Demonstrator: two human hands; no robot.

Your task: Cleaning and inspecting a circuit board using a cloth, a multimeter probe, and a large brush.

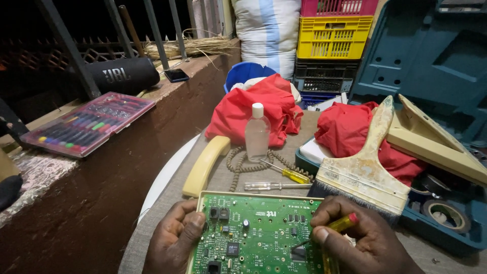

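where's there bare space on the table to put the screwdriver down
Bare table cloth lies left of the cream handset, and a strip right of the right hand before the blue case. Between circuit board and bottle it is crowded.

The left hand (175, 243) lies curled at the near-left, thumb pressed flat, fingers tucked underneath. The right hand (362, 241) sits near-right, thumb and fingers pinched closed, knuckles raised.
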